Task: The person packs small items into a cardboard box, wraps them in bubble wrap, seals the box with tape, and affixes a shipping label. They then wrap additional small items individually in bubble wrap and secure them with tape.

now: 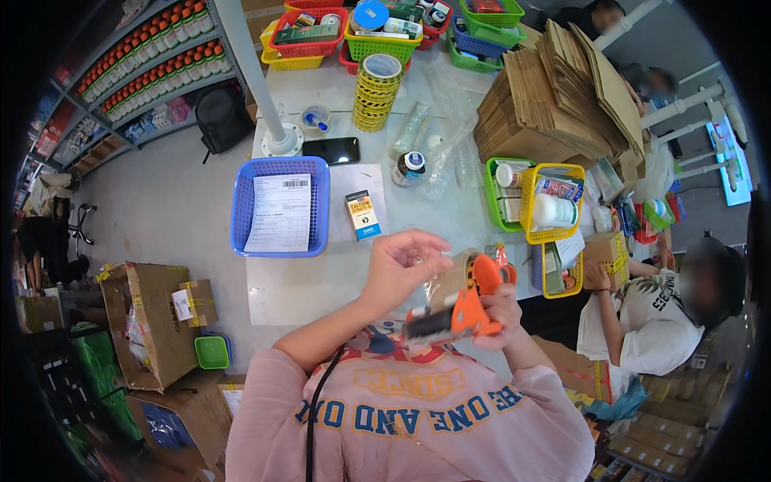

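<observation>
My right hand (501, 316) grips an orange hand-held tape dispenser (468, 310) close to my chest. A wide roll of clear packing tape (449, 283) is mounted in it. Curled over the roll's left side is my left hand (400, 268), thumb and fingers bent beside some clear film; whether they pinch it is hidden. Beyond the hands, a small printed supplement carton (364, 215) lies on a white sheet (337, 205). A blue plastic basket (323, 211) to its left holds a printed paper slip (279, 212). A dark bottle with a white cap (409, 169) stands farther back.
On the table stand a stack of yellow-black tape rolls (377, 93), a phone (331, 150), bubble wrap (455, 132) and a metal post (265, 90). Filled baskets (527, 235) and folded cartons (542, 102) are at right. A co-worker (638, 313) sits there, hands on a taped box (608, 253).
</observation>
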{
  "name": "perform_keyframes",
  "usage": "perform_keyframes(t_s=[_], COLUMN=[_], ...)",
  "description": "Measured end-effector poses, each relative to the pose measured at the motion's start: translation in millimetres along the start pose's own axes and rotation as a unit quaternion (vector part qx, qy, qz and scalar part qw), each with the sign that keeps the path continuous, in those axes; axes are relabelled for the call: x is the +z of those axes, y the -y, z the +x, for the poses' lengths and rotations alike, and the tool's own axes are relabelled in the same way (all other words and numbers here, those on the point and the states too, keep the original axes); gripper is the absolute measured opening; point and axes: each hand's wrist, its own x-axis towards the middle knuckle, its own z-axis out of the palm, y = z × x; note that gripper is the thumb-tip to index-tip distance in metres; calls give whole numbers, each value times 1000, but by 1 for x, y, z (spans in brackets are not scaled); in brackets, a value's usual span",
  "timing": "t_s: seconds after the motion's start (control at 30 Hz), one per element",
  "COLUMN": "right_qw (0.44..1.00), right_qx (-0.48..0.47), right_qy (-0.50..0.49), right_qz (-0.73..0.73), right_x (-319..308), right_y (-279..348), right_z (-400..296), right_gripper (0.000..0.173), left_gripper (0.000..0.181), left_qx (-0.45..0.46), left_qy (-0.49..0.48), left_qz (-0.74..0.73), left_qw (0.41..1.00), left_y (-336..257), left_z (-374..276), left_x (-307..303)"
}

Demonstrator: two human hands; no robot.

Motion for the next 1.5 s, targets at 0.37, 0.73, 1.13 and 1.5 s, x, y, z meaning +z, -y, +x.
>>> perform_keyframes(t_s=[0.37,0.73,1.13,1.5], right_qw=[980,970,972,989], right_qx=[-111,-89,-87,27], right_qy=[-14,-15,-14,26], right_qz=[-162,-225,-217,-146], right_x=[-8,9,2,7], right_y=[-23,-35,-23,-8], right_z=[-28,-19,-16,-36], right_gripper=[33,32,25,26], left_gripper=[8,4,10,16], left_qx=[219,-77,126,8], left_qy=[9,36,167,187], left_qz=[318,91,221,150], left_qw=[922,992,953,971], left_y=[-55,-67,-43,-28], left_z=[-10,-7,-25,-28], left_x=[-2,17,-34,-45])
